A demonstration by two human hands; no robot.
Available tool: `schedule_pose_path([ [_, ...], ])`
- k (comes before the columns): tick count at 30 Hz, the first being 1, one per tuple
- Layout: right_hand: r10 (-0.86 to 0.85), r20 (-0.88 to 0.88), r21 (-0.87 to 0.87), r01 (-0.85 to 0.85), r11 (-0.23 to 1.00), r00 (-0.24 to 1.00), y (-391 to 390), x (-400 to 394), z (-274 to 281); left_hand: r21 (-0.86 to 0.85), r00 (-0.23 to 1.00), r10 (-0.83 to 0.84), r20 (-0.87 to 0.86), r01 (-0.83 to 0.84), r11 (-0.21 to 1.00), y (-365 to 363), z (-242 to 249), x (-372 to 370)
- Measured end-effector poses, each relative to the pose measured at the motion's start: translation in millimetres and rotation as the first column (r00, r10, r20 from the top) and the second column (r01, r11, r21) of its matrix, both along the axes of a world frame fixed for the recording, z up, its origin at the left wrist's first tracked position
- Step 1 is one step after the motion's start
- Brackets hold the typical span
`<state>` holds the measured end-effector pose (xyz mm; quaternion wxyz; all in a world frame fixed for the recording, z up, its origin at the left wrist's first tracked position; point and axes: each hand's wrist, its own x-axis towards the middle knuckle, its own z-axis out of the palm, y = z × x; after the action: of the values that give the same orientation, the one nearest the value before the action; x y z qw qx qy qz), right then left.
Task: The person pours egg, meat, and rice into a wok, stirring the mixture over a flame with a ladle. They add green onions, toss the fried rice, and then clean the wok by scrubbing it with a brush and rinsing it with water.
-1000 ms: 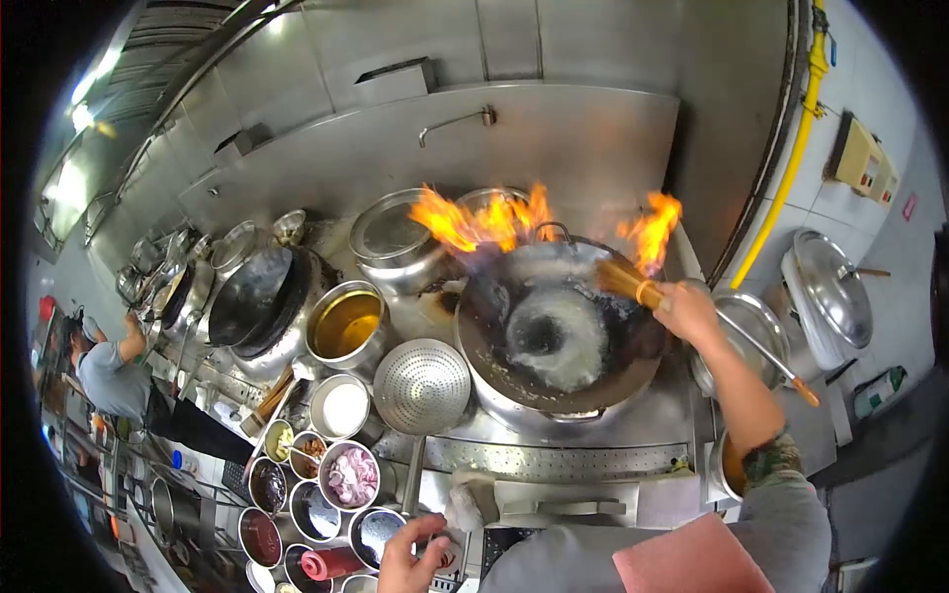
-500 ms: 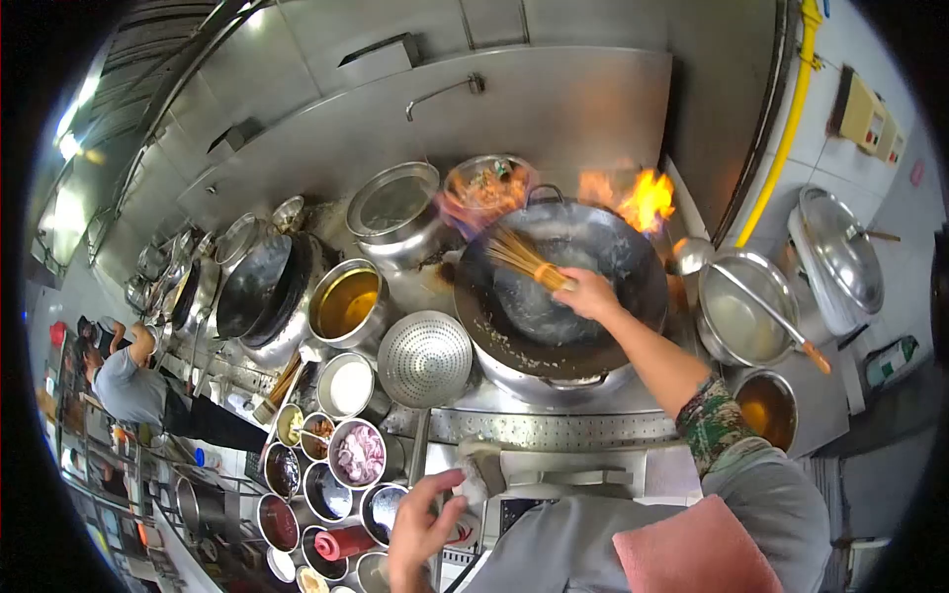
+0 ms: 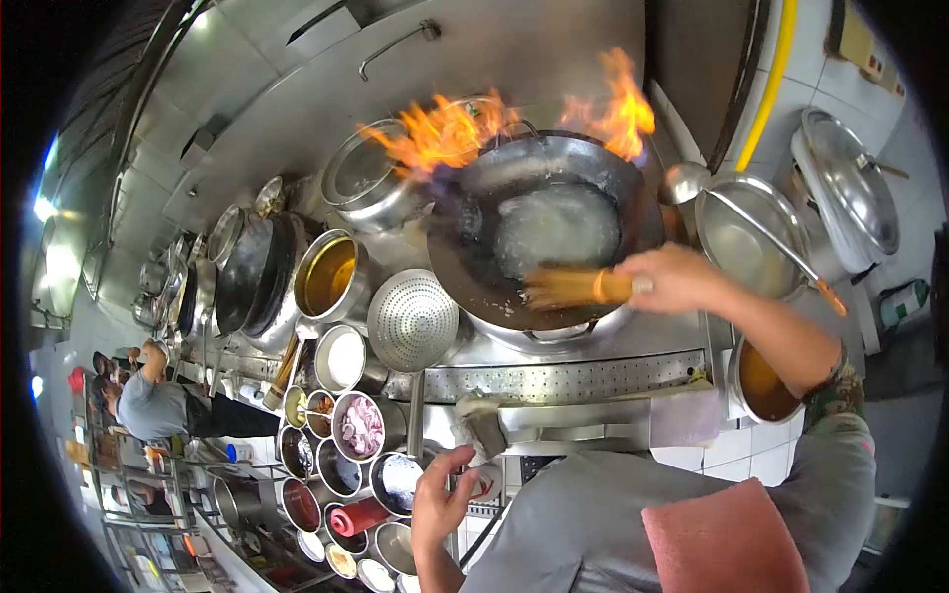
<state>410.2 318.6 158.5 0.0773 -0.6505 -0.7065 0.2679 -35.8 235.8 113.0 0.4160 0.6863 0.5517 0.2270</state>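
Note:
My right hand grips the handle end of a bamboo wok brush. Its bristles lie against the near inner side of a large dark wok, where cloudy water pools in the bottom. Flames rise behind the rim at the left, and more flames at the back right. My left hand hangs in front of the counter, its fingers loosely curled and apart, with nothing in it. Close to its fingertips a grey-white cloth lies over the counter edge.
Left of the wok rests a perforated strainer, beside a pot of amber liquid. Several seasoning containers, one with sliced onion, stand lower left. A ladle lies across a metal pot at right. Another person works far left.
My right hand has swept the brush from the wok's middle to its near side. The flames behind the wok have grown, especially at the left. The view has shifted slightly.

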Motion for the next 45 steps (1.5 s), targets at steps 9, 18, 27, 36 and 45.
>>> schedule_pose_path([
  [9, -0.036, 0.151, -0.041, 0.043, 0.998, 0.988, 0.6, 38.5, 20.3, 0.097, 0.995, -0.017, -0.097, 0.026, 0.995, -10.4, -1.0, 5.4],
  [18, -0.010, 0.092, 0.008, 0.010, 1.000, 0.996, 24.8, 6.1, -12.4, 0.088, 0.993, -0.023, -0.113, 0.033, 0.996, -20.4, -16.7, 12.2],
  [27, -0.009, 0.045, -0.026, 0.010, 1.000, 0.999, 26.5, -12.0, -8.9, 0.033, 0.989, 0.067, -0.133, -0.064, 0.997, -32.2, -17.6, 8.0],
  [36, -0.047, -0.022, -0.012, 0.047, 0.999, 0.999, 37.2, -31.7, -27.0, 0.146, 0.934, 0.313, -0.175, -0.289, 0.946, -3.0, -104.2, -12.7],
  [45, -0.053, -0.078, 0.063, 0.058, 0.996, 0.996, 35.9, -52.6, -41.0, 0.059, 0.937, 0.340, -0.084, -0.336, 0.940, 33.2, -148.6, -10.9],
])
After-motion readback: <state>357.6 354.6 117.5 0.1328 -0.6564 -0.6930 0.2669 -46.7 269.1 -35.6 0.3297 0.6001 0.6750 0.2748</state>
